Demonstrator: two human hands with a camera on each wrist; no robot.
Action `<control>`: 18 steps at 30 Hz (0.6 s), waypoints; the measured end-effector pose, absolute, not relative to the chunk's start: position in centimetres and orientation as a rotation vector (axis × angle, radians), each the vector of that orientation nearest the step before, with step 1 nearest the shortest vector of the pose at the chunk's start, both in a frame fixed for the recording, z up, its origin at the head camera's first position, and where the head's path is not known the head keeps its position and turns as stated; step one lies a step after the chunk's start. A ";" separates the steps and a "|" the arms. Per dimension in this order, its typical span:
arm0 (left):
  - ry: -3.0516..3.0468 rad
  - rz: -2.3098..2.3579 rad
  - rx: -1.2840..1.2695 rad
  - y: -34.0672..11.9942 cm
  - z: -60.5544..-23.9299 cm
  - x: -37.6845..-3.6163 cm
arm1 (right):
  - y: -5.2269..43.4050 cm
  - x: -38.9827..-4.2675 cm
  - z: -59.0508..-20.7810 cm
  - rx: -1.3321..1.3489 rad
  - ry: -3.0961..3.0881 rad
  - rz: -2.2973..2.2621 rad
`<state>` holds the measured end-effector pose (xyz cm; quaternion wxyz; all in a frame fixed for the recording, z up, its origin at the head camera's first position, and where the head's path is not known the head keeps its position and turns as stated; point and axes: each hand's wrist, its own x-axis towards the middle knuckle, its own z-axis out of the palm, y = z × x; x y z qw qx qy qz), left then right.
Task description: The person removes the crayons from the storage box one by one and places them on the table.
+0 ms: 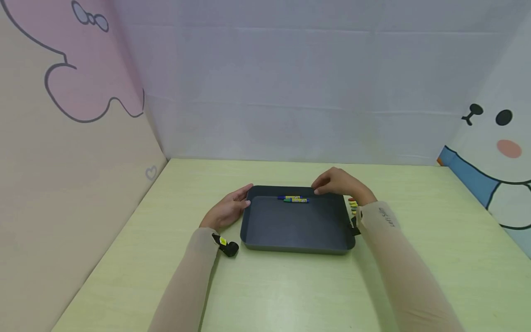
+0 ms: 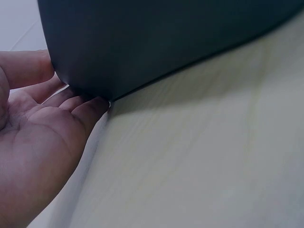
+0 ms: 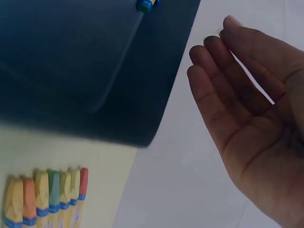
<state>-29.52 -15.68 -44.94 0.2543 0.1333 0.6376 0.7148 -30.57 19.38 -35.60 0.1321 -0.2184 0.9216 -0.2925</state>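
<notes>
The dark tray [image 1: 296, 226] is sat on the green surface [image 1: 290, 295] between both hands: the left hand [image 1: 227, 210] is laid flat against its near-left corner, fingers [image 2: 78, 107] straight and tucked at the base, nothing gripped. The right hand [image 1: 340, 183] is hovered over the far-right rim, open and relaxed, with two crayons [image 1: 295, 199] just left of its fingers [image 3: 213, 80] inside the tray and a crayon row [image 3: 45, 197] outside. The tray looks stiff, light and a bit slick, so it's probably best held by opposite rims.

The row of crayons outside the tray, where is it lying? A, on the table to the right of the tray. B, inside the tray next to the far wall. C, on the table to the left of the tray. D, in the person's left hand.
A: the row of crayons lies side by side on the table just past the right wall of the dark tray, near the right hand, which holds nothing.
</notes>
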 end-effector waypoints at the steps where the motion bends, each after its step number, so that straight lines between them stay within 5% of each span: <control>1: 1.734 1.941 0.365 -15.7 -44.9 -29.5 | 19.2 -30.6 -35.7 -0.635 2.669 -0.854; 18: 1.721 1.946 0.350 -15.8 -44.8 -29.5 | 16.2 -30.9 -37.3 -0.613 2.649 -0.771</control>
